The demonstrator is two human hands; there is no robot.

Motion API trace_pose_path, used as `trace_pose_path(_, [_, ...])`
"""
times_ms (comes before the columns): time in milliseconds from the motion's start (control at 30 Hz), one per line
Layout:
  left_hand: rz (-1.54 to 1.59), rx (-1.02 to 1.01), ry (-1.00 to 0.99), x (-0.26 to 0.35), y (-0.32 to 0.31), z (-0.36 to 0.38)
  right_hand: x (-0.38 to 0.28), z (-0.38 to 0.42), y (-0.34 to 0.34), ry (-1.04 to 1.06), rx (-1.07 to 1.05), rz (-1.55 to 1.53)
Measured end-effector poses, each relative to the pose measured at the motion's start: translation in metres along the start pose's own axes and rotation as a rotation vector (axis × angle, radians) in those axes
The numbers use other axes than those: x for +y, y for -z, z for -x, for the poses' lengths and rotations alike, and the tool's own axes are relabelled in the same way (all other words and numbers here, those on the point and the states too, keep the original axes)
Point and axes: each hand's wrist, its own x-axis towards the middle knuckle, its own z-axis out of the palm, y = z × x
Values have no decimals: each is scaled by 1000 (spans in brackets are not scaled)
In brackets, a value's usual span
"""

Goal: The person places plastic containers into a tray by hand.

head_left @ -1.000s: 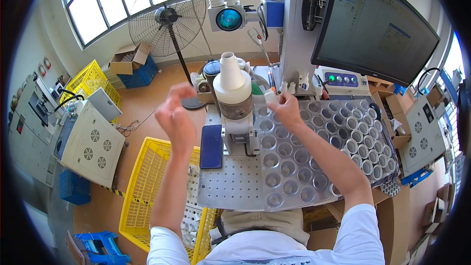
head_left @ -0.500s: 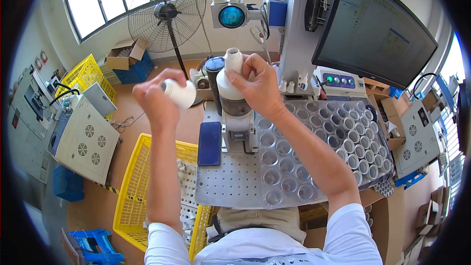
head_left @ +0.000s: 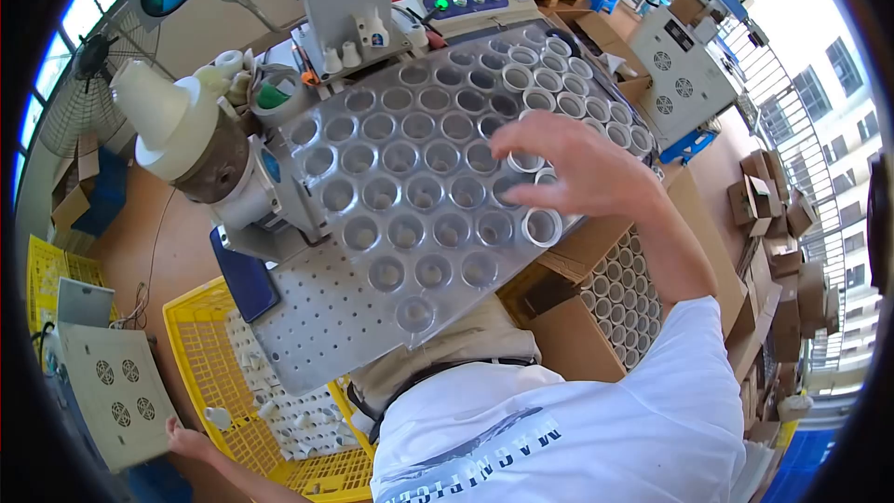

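My right hand (head_left: 582, 168) is over the clear tray (head_left: 386, 303) of round pockets, thumb and fingers spread, holding nothing. It is nearest to several white cup-like parts (head_left: 541, 225) standing in the tray's right side; some are hidden behind the hand. At lower left, my left hand (head_left: 193, 442) is beside the yellow basket (head_left: 200, 317), its fingers looking loosened. A small white part (head_left: 217, 417) is just off its fingertips, apparently apart from them. A white stepped, cone-shaped part (head_left: 168, 126) sits tilted in view on the dark round fixture (head_left: 219, 168), with neither hand touching it.
White parts (head_left: 289, 410) fill a layer in the basket. A blue phone-like slab (head_left: 244, 275) lies on the perforated metal plate (head_left: 317, 326). A cardboard box (head_left: 568, 340) of white parts stands below the tray's right edge. The control box (head_left: 475, 5) is behind the tray.
My right hand has left the part on the fixture and moved right over the tray. My left hand has dropped to the basket and appears to have let go of its white part. The view has turned right.
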Motion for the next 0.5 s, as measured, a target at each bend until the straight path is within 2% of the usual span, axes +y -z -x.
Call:
trace_pose_path(33, [0, -17, -8, -5, -1, 1, 4, 20, -5, -18, -2, -2])
trace_pose_path(100, [146, -5, -23, -9, -2, 2, 13, 52, -24, 84, -78, 204])
trace_pose_path(133, [204, -15, -58, 26, -8, 13, 13, 59, -34, 72, -78, 202])
trace_pose_path(200, [248, -24, -82, 96, -23, 29, 14, 70, -48, 24, -223, 258])
trace_pose_path(333, [318, -2, -229, 221, -40, 65, 20, 70, -47, 10, -204, 304])
trace_pose_path(400, [647, -122, -187, 265, -49, 86, 6, 64, -24, -77, -264, 119])
trace_pose_path(433, [834, -266, -159, 287, -51, 103, -1, 56, -19, -57, -254, 118])
trace_pose_path(467, [1018, -408, -132, 306, -54, 119, -9, 46, -16, -34, -151, -17])
trace_pose_path(500, [893, -381, -319, 314, -63, 130, -17, 32, -17, -6, -50, -154])
